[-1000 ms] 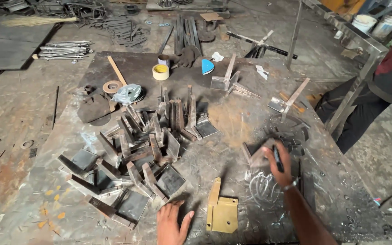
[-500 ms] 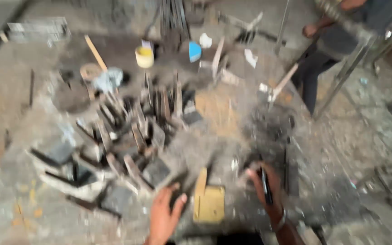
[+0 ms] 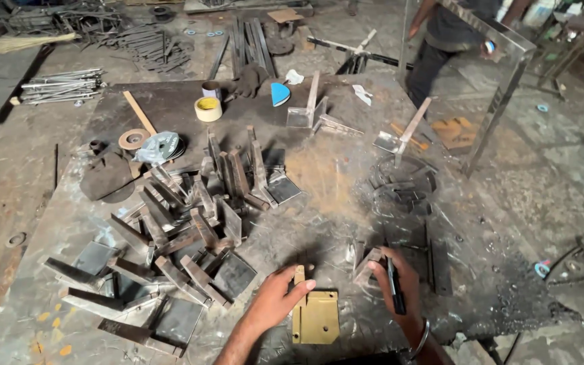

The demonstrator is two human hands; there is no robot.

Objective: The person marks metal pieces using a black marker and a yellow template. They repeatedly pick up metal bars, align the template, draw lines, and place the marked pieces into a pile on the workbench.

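My left hand (image 3: 275, 301) rests flat on the steel plate, its fingertips touching the upper left edge of a yellow-brown metal template (image 3: 315, 314). My right hand (image 3: 400, 287) holds a black marker (image 3: 394, 287) upright in its fingers. Its thumb lies against a small steel angle piece (image 3: 367, 262) just right of the template. Left of both hands lies a spread of welded steel brackets (image 3: 190, 236).
On the large steel work plate (image 3: 332, 182) lie a yellow tape roll (image 3: 208, 109), a wooden strip (image 3: 139, 112), a grinding disc (image 3: 133, 139), a blue half disc (image 3: 279, 93). Another person (image 3: 447, 40) stands at the far right holding a metal frame (image 3: 501, 81). Rods and scrap lie on the floor.
The view has shifted and sharpened after a blur. My left hand has slid right onto the template's edge. My right hand stays beside it with the marker.
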